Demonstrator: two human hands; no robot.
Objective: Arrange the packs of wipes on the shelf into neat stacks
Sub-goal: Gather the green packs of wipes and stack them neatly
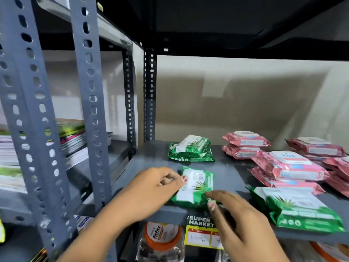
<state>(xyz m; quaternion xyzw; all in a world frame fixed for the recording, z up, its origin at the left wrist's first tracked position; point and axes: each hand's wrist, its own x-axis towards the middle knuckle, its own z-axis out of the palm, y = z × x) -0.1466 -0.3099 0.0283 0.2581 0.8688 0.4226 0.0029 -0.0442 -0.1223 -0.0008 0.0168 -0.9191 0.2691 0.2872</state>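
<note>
A green pack of wipes (197,186) lies at the front edge of the grey shelf (151,159). My left hand (151,190) grips its left side, thumb on the white label. My right hand (238,218) touches its right front corner with the fingertips. A second green pack (191,149) lies further back. A larger green pack (300,208) rests at the front right, overhanging the edge. Pink packs sit in low stacks at the back (245,145), at the right middle (289,171) and at the far right (319,146).
Grey slotted uprights (88,103) stand to the left, with stacked magazines (73,137) on the neighbouring shelf. A "Super Market" price tag (202,233) hangs off the shelf's front edge. A clear jar with an orange lid (160,241) stands on the shelf below.
</note>
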